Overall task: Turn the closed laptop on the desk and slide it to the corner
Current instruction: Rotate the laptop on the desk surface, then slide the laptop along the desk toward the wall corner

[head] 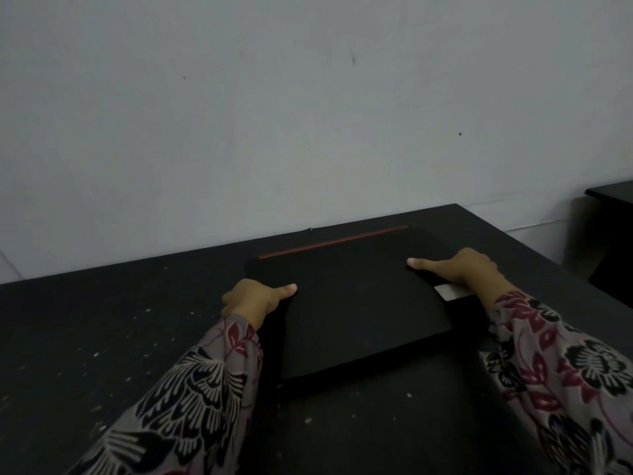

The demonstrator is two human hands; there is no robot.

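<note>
A: Where did the flat, closed black laptop with the thin red strip along its far edge point(349, 303) lie?

B: It lay flat on the dark, matt desk speckled with pale flecks point(102, 320), lid down, skewed so that its edges ran at an angle to the near edge of the desk. The red strip sat near the pale grey wall point(274, 114), not touching it as far as the view showed. The far right corner of the desk lay beyond the laptop's right side.

A: How did the left hand point(251, 299) meet it?

B: It held the laptop's left edge. The thumb lay on top of the lid, pointing inward; the fingers were curled down over the side, and their tips were hidden, so the hold beneath could not be confirmed.

A: And the right hand point(462, 272)?

B: It held the right edge in mirror fashion, thumb stretched inward across the lid, the other fingers wrapped over the side and out of sight. A small pale rectangular sticker point(448, 291) showed on the lid just beside the wrist.

A: What else was visible?

B: Both forearms wore loose grey sleeves printed with black and dark red flowers point(191, 389). The edge of a second dark piece of furniture point(613, 193) stood well apart at the right, against the wall.
</note>
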